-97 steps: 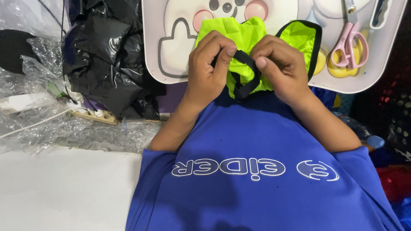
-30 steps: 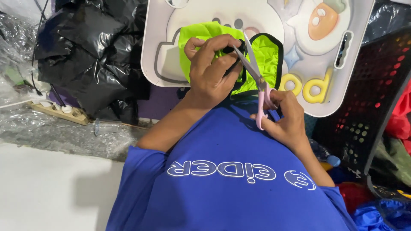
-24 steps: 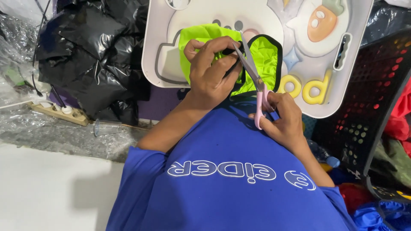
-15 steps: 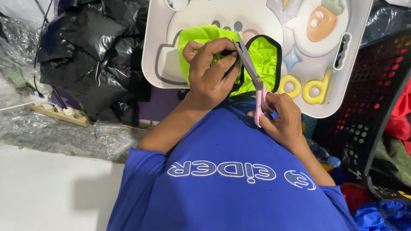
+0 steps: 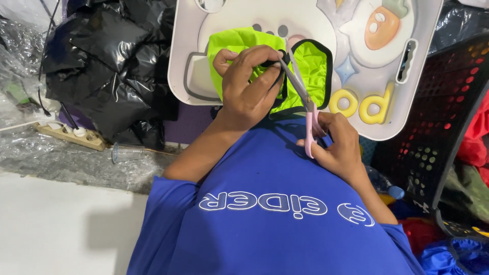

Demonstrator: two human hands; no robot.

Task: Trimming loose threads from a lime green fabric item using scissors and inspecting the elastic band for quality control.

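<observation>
The left hand (image 5: 249,84) is gripping the neon-green garment (image 5: 265,66) at its black-trimmed edge (image 5: 328,71), fingers curled over the fabric and pinching it taut. The right hand (image 5: 338,150) is closed around the pink handles of a pair of scissors (image 5: 303,104), fingers through the loops; the grey blades are pointing up and to the left, with their tips meeting the black trim just beside the left fingertips. Whether the blades are parted or closed cannot be told.

The garment is lying on a white lap tray (image 5: 438,51) with raised cartoon decorations, including an orange carrot shape (image 5: 382,25) and 2 yellow letter shapes (image 5: 361,104). Its lower edge is overlapping a blue shirt (image 5: 265,214) with white lettering, which is spread across the foreground beneath both forearms.

To the left, crumpled black plastic bags (image 5: 102,71) are piled over clear plastic sheeting (image 5: 61,158), with a beige power strip (image 5: 69,133) lying between them. To the right, a black perforated crate (image 5: 443,122) is standing beside the tray.
</observation>
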